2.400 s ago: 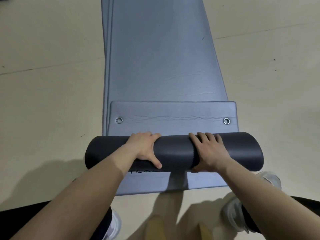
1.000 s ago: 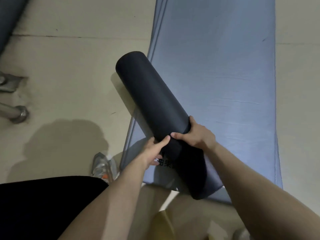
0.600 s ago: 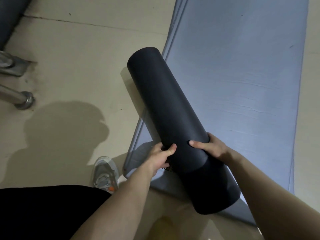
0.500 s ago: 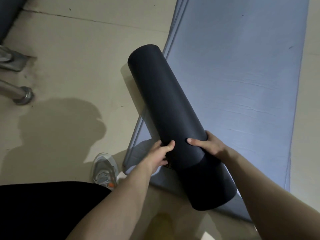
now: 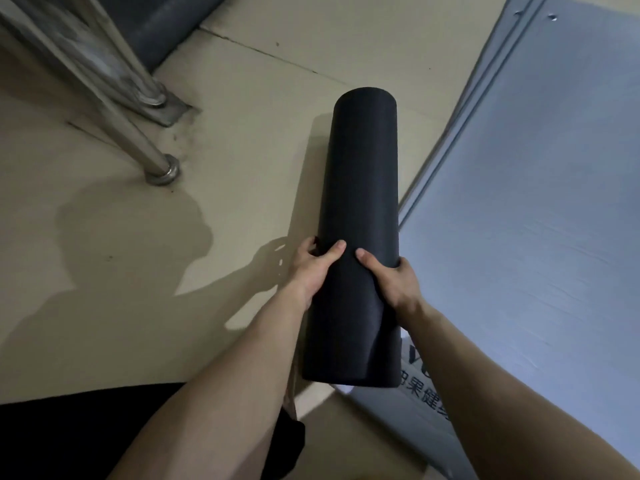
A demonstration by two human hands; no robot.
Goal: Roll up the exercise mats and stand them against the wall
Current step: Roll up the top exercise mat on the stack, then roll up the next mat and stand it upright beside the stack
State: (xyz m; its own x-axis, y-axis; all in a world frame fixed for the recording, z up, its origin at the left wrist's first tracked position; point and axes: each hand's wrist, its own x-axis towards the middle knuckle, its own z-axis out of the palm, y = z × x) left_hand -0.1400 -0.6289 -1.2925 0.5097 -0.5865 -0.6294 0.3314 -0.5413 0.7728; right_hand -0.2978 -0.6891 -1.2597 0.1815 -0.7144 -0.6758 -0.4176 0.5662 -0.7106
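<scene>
A rolled-up black exercise mat [image 5: 360, 188] is held off the floor, its long axis pointing away from me over the beige floor. My left hand [image 5: 309, 268] grips its left side with the thumb across the top. On the roll's right side my right hand [image 5: 394, 282] grips it the same way. Flat grey-blue mats [image 5: 540, 209] lie stacked on the floor to the right, with printed characters near their closest corner.
Metal legs of a frame [image 5: 152, 157] stand on the floor at upper left, one with a square base plate [image 5: 166, 109]. A dark grey wall or panel [image 5: 162, 26] rises behind them. My shadow falls on the floor at left.
The roll has left the flat mats, swung from slanting to pointing straight ahead, and moved left over bare floor. The view has turned toward the metal legs and the dark wall.
</scene>
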